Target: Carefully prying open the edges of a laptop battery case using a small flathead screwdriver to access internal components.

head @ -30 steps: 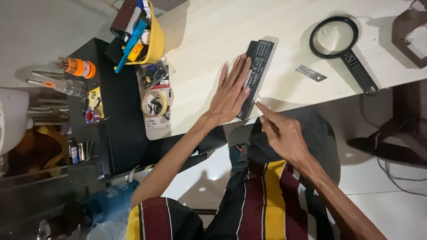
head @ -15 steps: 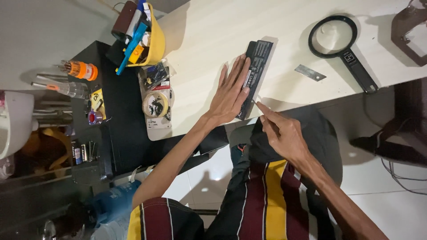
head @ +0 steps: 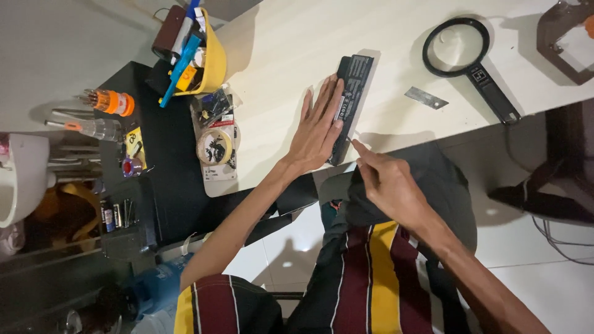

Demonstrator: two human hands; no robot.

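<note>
Big pale table fills the upper part of the view, w/ a black side unit butted against its left end. Person's striped shirt sits at the bottom edge; both forearms reach up from there.

Left arm runs diagonally up-right; left hand lies flat, palm down, fingers straight & close together, pressing on the table and overlapping the left edge of a long black battery pack. Pack lies near the table's front edge, roughly centre, tilted a bit.

Right arm comes in from lower right. Right hand is curled, fingers pinched on a thin tool whose tip meets the pack's near end; tool itself too small & mostly hidden to identify.

Black magnifying glass lies well to the right of the pack, small metal strip between them. Yellow tub of tools at table's left end, roll of tape below it. Top-right item cut off by frame.
</note>
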